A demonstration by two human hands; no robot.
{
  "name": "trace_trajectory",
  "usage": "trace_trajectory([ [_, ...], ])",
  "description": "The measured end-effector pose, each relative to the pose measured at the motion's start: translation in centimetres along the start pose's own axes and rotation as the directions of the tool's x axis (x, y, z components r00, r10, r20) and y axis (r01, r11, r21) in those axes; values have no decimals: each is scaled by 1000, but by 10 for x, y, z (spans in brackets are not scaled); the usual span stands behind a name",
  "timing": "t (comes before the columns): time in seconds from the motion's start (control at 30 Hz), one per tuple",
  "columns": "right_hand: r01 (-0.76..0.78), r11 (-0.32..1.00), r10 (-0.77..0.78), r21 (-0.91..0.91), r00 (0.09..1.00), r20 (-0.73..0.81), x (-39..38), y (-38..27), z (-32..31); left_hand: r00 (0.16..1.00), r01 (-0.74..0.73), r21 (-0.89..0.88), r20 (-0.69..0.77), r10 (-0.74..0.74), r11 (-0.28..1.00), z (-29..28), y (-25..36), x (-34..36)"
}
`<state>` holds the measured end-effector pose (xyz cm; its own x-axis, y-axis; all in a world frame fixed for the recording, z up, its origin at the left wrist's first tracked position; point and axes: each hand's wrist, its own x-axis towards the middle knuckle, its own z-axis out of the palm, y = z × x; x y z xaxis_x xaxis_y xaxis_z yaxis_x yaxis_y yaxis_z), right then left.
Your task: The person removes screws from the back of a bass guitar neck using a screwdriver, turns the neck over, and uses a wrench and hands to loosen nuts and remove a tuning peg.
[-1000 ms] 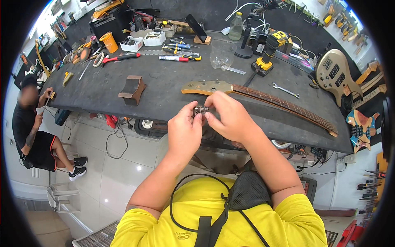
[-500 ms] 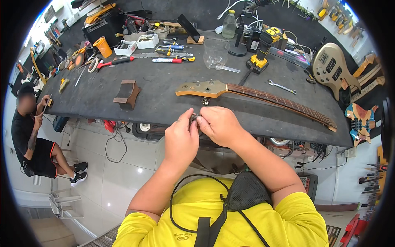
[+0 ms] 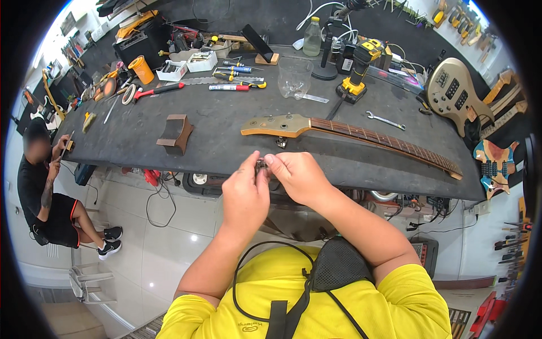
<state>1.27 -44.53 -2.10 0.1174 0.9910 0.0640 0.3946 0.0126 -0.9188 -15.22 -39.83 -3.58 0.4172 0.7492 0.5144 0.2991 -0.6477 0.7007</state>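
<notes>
My left hand [image 3: 246, 195] and my right hand [image 3: 300, 176] meet just in front of the bench's near edge, fingers closed. Pinched between them is a small metal part [image 3: 261, 164], mostly covered by my fingers; its exact kind does not show. Beyond my hands a bass guitar neck [image 3: 367, 134] lies on the bench, its gold headstock [image 3: 274, 124] to the left and fretboard running right. One metal tuning machine [image 3: 281, 142] sticks out under the headstock's near edge.
On the black workbench [image 3: 220, 121] stand a brown concave block [image 3: 175, 134], a wrench [image 3: 385, 120], a yellow cordless drill [image 3: 359, 70] and a cut plastic bottle [image 3: 294, 79]. Screwdrivers [image 3: 234, 69] and a marker [image 3: 228, 87] lie farther back. Another person [image 3: 48, 186] works at the left end.
Both hands have shifted slightly left and down with the metal part, and my right fingers have turned a little around it. The neck stays where it was.
</notes>
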Motion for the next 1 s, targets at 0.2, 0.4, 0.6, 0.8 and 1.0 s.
trace_trajectory([
  [0.2, 424, 715, -496, -556, 868, 23, 4, -6, -10, 994, 107, -68, 35, -105, 992, -11, 12, 10],
  [0.4, 97, 980, -108, -175, 993, -54, 2, -13, 1, 1000, -12, 74, -13, 13, 997, -6, 10, 8],
  [0.6, 324, 806, -425, -496, 900, -103, 7, 2, 3, 995, -95, 95, -11, 96, 991, -6, 13, 10],
  [0.8, 306, 881, -398, -360, 891, -218, 6, -12, 11, 993, -95, 159, -47, 104, 983, -7, 2, 14],
  [1.0, 101, 994, -98, 47, 994, -47, 16, 11, 1, 980, -185, 162, -38, 193, 969, -2, 7, 18],
])
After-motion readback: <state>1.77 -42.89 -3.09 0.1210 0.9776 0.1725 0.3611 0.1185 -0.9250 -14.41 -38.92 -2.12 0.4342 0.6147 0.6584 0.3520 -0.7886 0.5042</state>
